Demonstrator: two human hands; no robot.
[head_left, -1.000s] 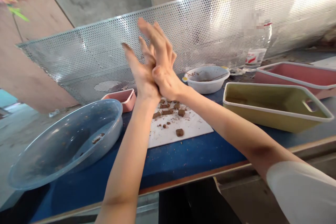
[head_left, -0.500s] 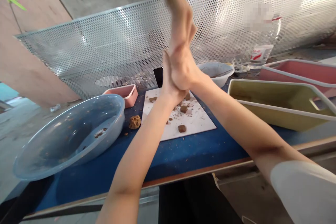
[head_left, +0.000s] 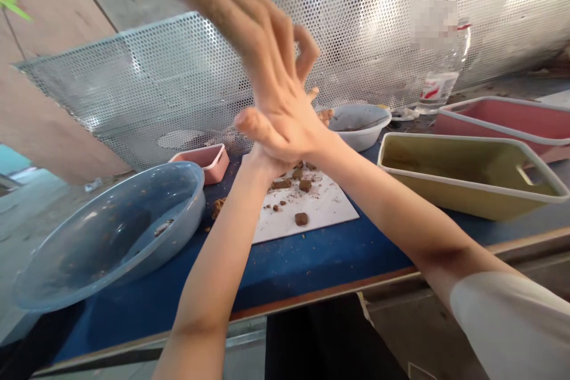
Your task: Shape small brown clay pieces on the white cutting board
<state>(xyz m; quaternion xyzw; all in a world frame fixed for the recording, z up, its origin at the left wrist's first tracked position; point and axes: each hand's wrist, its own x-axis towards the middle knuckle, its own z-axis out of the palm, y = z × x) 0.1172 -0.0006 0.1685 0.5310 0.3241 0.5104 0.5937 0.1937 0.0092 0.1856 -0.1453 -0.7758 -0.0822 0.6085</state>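
My right hand [head_left: 262, 65] and my left hand [head_left: 306, 50] are pressed palm to palm above the table. The right hand lies in front, fingers stretched out to the upper left, blurred by motion. It hides most of the left hand; only a few slightly bent fingers show past its right edge. Neither hand holds anything. Below them a white board [head_left: 329, 208] on the blue table top [head_left: 312, 261] carries several small brown cubes [head_left: 301, 218] and crumbs. A brown lump [head_left: 217, 208] lies just left of the board, partly behind my left forearm.
A large clear blue basin [head_left: 111, 231] sits at the left, a small pink container [head_left: 205, 160] behind it. A white bowl [head_left: 360, 124], a yellow-green tray [head_left: 467, 172], a pink tray [head_left: 503, 122] and a plastic bottle [head_left: 439, 71] stand to the right. A perforated metal screen [head_left: 133, 89] closes the back.
The hands keep rubbing against each other: the right hand's fingers have swung from pointing straight up to the upper left, and it now covers the left hand.
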